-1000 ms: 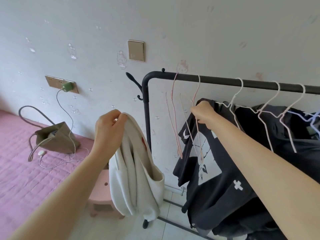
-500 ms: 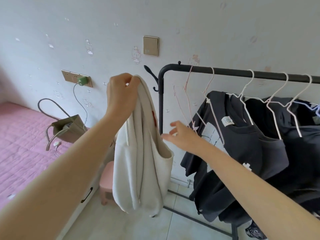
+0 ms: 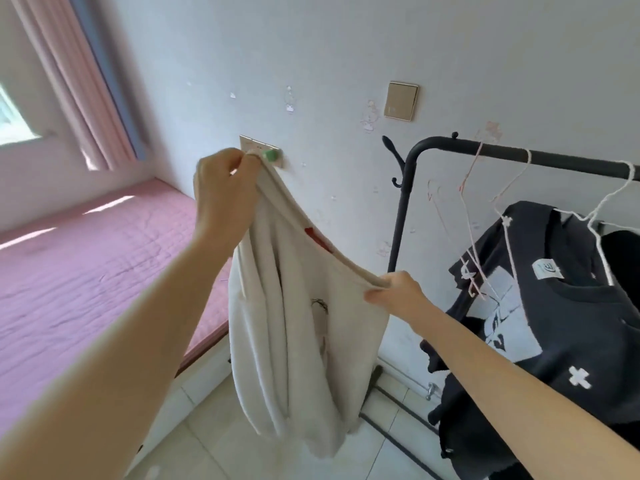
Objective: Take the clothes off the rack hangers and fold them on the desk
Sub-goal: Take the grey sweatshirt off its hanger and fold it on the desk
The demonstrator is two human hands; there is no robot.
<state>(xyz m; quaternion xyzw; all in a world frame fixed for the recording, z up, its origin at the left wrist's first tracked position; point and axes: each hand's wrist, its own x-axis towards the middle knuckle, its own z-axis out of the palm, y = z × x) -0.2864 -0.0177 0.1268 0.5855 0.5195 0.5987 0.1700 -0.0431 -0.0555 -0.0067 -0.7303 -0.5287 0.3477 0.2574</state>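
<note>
Head | left hand point(image 3: 221, 199) raised, pinching white garment point(image 3: 304, 341) edge | right hand point(image 3: 398, 294) lower, gripping same edge

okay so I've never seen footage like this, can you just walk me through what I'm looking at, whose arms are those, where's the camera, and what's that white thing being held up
There is no machine here. The picture comes from a wide-angle camera worn on a person's head, looking forward and down, so the two bare arms reaching in from the bottom are that person's own.

The left hand grips the top edge of a white garment and holds it high. The right hand pinches the same edge lower down, so the cloth is stretched between them and hangs freely above the floor.

To the right stands a black clothes rack. Empty wire hangers dangle near its end, and a black shirt with white print hangs beside them on a white hanger.

To the left is a pink quilted surface below a window with a pink curtain. No desk is in view.
</note>
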